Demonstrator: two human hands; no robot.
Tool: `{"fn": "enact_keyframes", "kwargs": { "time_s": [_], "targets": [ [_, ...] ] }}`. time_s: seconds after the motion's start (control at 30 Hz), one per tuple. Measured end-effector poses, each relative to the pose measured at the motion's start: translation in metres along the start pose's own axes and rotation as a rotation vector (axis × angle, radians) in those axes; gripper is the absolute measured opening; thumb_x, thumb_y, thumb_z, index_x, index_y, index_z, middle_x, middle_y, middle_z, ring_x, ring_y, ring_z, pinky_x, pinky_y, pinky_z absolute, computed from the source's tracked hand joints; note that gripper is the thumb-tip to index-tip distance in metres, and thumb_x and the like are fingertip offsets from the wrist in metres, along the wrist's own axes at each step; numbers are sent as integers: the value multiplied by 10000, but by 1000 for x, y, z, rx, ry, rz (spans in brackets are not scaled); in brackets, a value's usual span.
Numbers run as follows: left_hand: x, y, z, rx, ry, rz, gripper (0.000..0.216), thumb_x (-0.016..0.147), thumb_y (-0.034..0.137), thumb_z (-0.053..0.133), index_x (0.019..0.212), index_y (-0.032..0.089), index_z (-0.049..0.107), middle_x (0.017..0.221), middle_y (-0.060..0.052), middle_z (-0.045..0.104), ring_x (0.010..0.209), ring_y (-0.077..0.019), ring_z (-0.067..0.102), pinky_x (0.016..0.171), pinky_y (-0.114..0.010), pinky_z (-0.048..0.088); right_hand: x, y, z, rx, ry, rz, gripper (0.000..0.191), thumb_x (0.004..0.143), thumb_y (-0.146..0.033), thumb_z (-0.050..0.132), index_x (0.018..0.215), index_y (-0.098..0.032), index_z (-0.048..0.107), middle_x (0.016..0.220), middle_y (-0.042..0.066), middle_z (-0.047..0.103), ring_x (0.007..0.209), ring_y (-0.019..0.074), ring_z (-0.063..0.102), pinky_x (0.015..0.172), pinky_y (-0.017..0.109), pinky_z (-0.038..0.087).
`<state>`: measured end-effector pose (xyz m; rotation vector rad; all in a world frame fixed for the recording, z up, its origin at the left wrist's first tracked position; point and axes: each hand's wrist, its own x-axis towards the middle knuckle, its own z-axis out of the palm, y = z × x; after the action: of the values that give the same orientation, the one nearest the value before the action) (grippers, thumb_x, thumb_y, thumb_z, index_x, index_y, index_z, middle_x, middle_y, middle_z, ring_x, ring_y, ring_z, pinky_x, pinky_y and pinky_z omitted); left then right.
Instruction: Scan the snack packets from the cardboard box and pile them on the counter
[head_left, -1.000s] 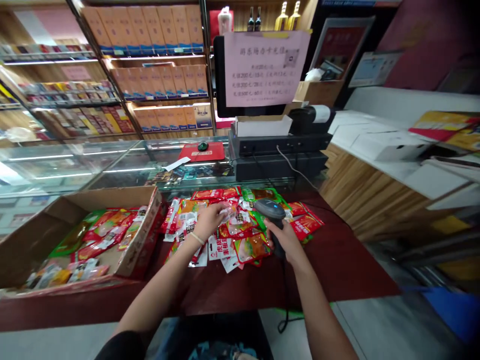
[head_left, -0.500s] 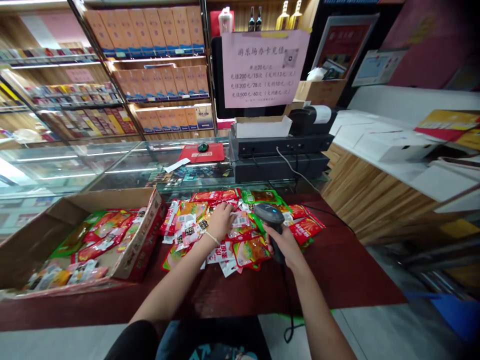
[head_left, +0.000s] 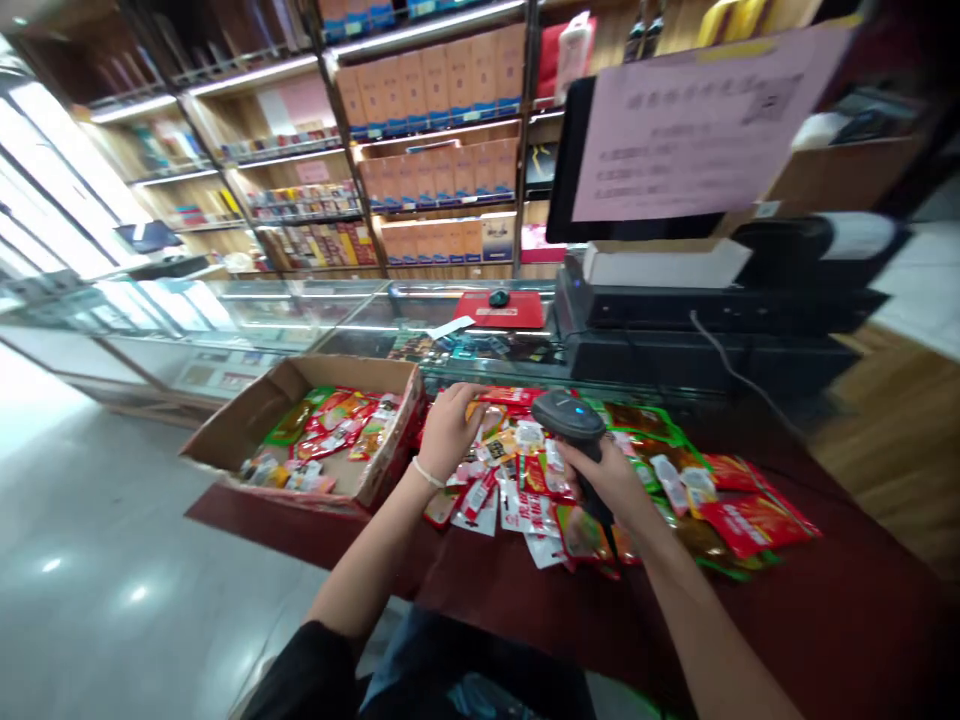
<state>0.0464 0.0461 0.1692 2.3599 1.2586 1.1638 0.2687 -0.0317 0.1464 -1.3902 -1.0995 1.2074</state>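
My right hand (head_left: pixel 611 475) is wrapped round the handle of a dark barcode scanner (head_left: pixel 568 415), with a small blue light on its head. The scanner is over a spread pile of snack packets (head_left: pixel 536 510) in red, green and white wrappers. My left hand (head_left: pixel 452 430), with a pale band at the wrist, is over the pile's left side. Its fingers are bent and closed near a small yellowish packet; what they grip is hidden. To its left stands an open cardboard box (head_left: pixel 382 375) holding several snack packets (head_left: pixel 337 420).
The packets and box are on a dark red counter top (head_left: pixel 480 580). Behind it is a glass display case (head_left: pixel 300 310) with a red mouse pad (head_left: pixel 517 312). A monitor bearing a pink paper sign (head_left: pixel 682 130) stands above a black cash drawer (head_left: pixel 705 310) at the right.
The view has turned left, so the counter and box appear farther right. My left hand has shifted left over the pile, nearer the box. My right hand still holds the scanner.
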Motion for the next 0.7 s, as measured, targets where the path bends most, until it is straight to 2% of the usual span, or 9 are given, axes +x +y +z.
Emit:
{"fn": "enact_keyframes", "kwargs": {
  "time_s": [0.1, 0.2, 0.43, 0.57, 0.7],
  "targets": [
    [-12, -23, -47, 80, 38, -110, 208, 903, 246, 502, 1067, 206, 624, 1056, -78, 656, 998, -208, 593, 912, -340, 447, 14, -12, 38, 0, -132, -55, 386, 732, -532, 678, 653, -194, 508, 438, -36, 506, 333, 105, 473, 338, 224, 381],
    [-31, -55, -91, 157, 95, -220, 210, 907, 284, 498, 1049, 205, 631, 1032, -73, 668, 953, -198, 609, 881, -317, 460, 27, -19, 80, 7, -241, -41, 368, 729, -528, 683, 713, -196, 527, 455, -42, 517, 320, 106, 468, 324, 226, 377],
    [-90, -129, -177, 291, 205, -438, 223, 882, 316, 530, 1043, 208, 639, 1004, -57, 682, 906, -186, 629, 822, -283, 474, 47, -34, 178, -16, -468, -69, 335, 752, -495, 670, 783, -210, 498, 490, -52, 533, 330, 111, 492, 318, 221, 393],
    [-119, -161, -211, 301, 188, -533, 230, 863, 317, 548, 1044, 211, 642, 1007, -53, 690, 896, -184, 636, 806, -274, 479, 54, -41, 224, -95, -565, -96, 294, 790, -471, 642, 824, -207, 517, 477, -53, 526, 331, 105, 484, 323, 208, 381],
    [-135, -187, -226, 309, 135, -600, 192, 847, 320, 561, 962, 200, 657, 958, -46, 698, 837, -175, 641, 768, -260, 478, 63, -43, 258, -147, -644, -142, 260, 802, -439, 646, 877, -204, 564, 468, -41, 528, 341, 120, 498, 323, 218, 390]
  ]
}}
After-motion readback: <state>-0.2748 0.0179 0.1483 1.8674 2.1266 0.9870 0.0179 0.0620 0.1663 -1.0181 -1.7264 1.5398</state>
